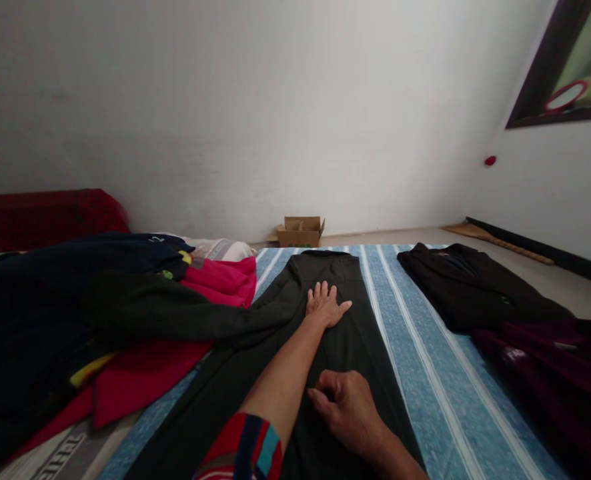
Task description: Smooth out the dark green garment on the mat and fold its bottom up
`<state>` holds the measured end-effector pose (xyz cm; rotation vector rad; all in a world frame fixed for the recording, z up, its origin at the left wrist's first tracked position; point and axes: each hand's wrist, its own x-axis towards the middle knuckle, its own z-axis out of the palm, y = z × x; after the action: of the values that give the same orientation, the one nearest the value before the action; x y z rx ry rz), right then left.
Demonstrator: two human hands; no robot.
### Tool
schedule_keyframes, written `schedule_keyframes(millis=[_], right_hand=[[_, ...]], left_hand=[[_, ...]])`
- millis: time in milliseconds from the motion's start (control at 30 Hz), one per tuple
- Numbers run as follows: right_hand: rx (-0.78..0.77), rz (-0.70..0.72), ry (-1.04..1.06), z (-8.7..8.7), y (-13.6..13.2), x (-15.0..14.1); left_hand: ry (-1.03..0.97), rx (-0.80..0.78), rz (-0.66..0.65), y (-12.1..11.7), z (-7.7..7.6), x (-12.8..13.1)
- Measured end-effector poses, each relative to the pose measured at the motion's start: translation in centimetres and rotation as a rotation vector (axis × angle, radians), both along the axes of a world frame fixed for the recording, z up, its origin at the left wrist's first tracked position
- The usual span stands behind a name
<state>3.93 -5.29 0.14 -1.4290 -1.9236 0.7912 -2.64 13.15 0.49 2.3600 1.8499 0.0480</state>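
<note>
Left hand [326,304] flat, right hand [348,407] apparently pinching black trousers [345,347] on bed [425,373]; smooth outward, keeping cloth taut.

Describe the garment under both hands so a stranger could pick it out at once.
On the blue striped bedspread, find the long black trousers lying flat down its middle. The left hand and right hand rest on them. Unlike the heaped clothes and folded stack beside them, they are spread out.
</note>
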Motion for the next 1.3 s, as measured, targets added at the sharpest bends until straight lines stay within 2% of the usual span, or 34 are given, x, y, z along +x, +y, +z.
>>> schedule_keyframes(millis=[300, 800, 967, 1133, 1233, 1300], right_hand=[[-0.038, -0.008, -0.040, -0.4, 0.1, -0.1], [-0.034, -0.001, -0.059, 0.5, 0.0, 0.1], [-0.028, 0.004, -0.064, 0.7, 0.0, 0.2], [-0.029, 0.011, -0.063, 0.6, 0.0, 0.2], [-0.023, 0.003, -0.064, 0.6, 0.0, 0.3], [-0.021, 0.002, -0.059, 0.6, -0.1, 0.3]], left_hand=[[-0.019, -0.006, -0.007, 2.1, 0.1, 0.5], [-0.005, -0.018, 0.007, 4.9, 0.5, 1.6], [-0.032, -0.030, -0.010, 5.0, 1.0, 1.5], [-0.046, -0.023, -0.059, 5.0, 2.6, 0.2], [-0.047, 0.008, -0.115, 3.7, 3.6, -1.2], [-0.051, 0.021, -0.178, 2.1, 4.1, -2.3]])
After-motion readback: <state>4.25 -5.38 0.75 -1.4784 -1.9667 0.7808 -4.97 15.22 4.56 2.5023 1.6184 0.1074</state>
